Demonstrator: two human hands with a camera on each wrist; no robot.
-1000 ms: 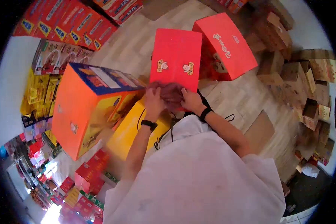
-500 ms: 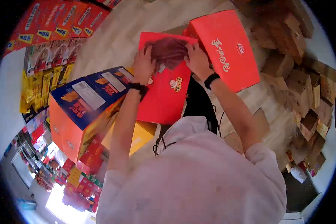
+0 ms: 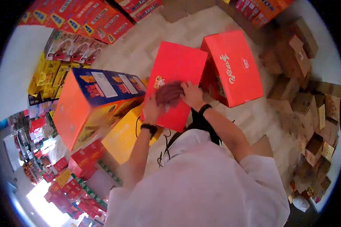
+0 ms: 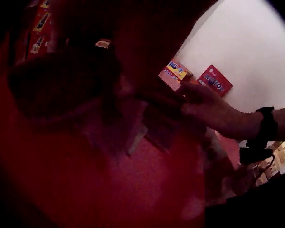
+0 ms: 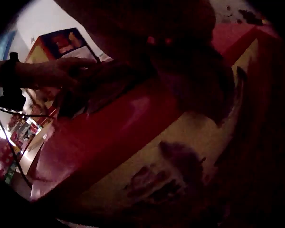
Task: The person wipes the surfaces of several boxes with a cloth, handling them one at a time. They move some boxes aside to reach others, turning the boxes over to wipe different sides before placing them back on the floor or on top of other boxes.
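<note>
A dark purplish-red cloth (image 3: pixel 169 94) lies bunched on top of a bright red box (image 3: pixel 182 56) in front of me. My left hand (image 3: pixel 151 110) holds the cloth at its left side. At its right side, my right hand (image 3: pixel 193 96) grips it with the fingers over its edge. In the right wrist view the cloth (image 5: pixel 107 88) stretches low over the box top (image 5: pixel 109 128). The left wrist view is dark, but the right hand (image 4: pixel 211 111) shows beside the cloth there.
Another red box (image 3: pixel 235 68) stands close on the right. An orange and blue box (image 3: pixel 75 113) and a yellow box (image 3: pixel 123 134) are at the left. Brown cartons (image 3: pixel 303 102) pile up at far right, and packaged goods (image 3: pixel 75 47) line the upper left.
Both hands and the cloth went from the red box's near end to its far end, then came back toward its middle. The head view has shifted as well.
</note>
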